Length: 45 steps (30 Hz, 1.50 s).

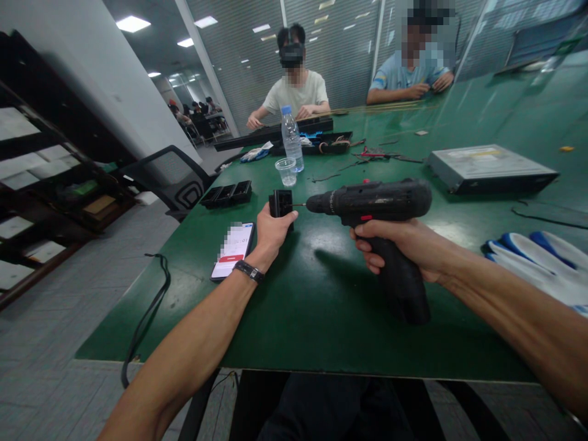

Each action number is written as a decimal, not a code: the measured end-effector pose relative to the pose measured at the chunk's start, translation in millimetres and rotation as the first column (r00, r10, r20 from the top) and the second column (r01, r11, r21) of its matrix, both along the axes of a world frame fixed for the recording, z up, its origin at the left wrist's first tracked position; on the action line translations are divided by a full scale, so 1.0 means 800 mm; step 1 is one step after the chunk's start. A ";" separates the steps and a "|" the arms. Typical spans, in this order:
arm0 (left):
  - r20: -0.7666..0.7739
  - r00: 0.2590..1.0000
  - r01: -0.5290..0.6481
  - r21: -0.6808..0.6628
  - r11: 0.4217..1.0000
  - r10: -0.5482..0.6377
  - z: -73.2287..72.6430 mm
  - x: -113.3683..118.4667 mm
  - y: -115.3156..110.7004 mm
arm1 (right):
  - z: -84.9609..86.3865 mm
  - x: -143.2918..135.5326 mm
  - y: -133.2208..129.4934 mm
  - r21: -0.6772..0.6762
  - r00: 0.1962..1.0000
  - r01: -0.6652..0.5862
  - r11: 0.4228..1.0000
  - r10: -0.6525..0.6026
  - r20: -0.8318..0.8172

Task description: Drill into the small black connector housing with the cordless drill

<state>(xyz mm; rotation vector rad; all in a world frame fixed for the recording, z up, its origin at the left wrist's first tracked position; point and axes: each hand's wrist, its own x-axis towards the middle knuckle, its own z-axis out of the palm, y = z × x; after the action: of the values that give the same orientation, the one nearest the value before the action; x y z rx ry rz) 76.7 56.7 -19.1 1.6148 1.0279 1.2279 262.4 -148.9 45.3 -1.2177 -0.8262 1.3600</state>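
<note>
Bright ceiling panels (133,23), soft shadows, table (321,306) glare, edges warped.

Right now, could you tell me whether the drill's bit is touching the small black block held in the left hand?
Touching. In the head view, the bit of the drill, gripped by the right hand, runs straight into the side of the small black block that the left hand holds, with no visible gap.

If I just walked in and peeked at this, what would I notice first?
First comes the chunky black cordless drill, gripped by the right hand in the middle of the green table. Its bit points at a small black plastic block that the left hand steadies beside a lit smartphone. Behind them stand a clear plastic water bottle and a clear plastic cup.
</note>
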 end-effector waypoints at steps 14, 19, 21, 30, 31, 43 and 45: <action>-0.002 1.000 -0.001 0.003 1.000 0.001 0.000 0.001 0.000 | 0.000 0.001 -0.001 -0.011 1.000 -0.001 1.000 0.001 -0.002; -0.001 1.000 0.006 0.006 1.000 -0.006 -0.002 0.000 0.002 | 0.000 0.000 -0.001 -0.015 1.000 0.001 1.000 -0.001 0.004; -0.003 1.000 0.009 0.005 1.000 -0.009 -0.003 0.000 0.003 | 0.000 0.000 -0.001 -0.016 1.000 0.005 1.000 -0.005 0.005; 0.006 1.000 0.005 -0.005 1.000 -0.005 -0.002 0.000 0.003 | 0.002 -0.001 -0.001 -0.018 1.000 0.012 1.000 -0.012 0.006; 0.005 1.000 0.005 -0.008 1.000 -0.005 -0.001 0.000 0.003 | 0.003 -0.001 -0.001 -0.017 1.000 0.009 1.000 -0.009 0.006; -0.001 1.000 -0.006 -0.008 1.000 0.006 0.001 0.002 -0.001 | 0.001 -0.001 0.000 -0.014 1.000 0.003 1.000 -0.003 0.006; -0.001 1.000 -0.004 -0.010 1.000 0.004 0.002 0.002 -0.001 | 0.000 0.000 -0.001 -0.013 1.000 -0.003 1.000 0.003 0.010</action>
<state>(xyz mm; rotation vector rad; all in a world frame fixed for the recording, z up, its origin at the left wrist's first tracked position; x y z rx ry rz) 78.2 55.6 -17.5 1.6073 1.0368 1.2228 262.6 -149.4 45.7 -1.2349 -0.8281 1.3644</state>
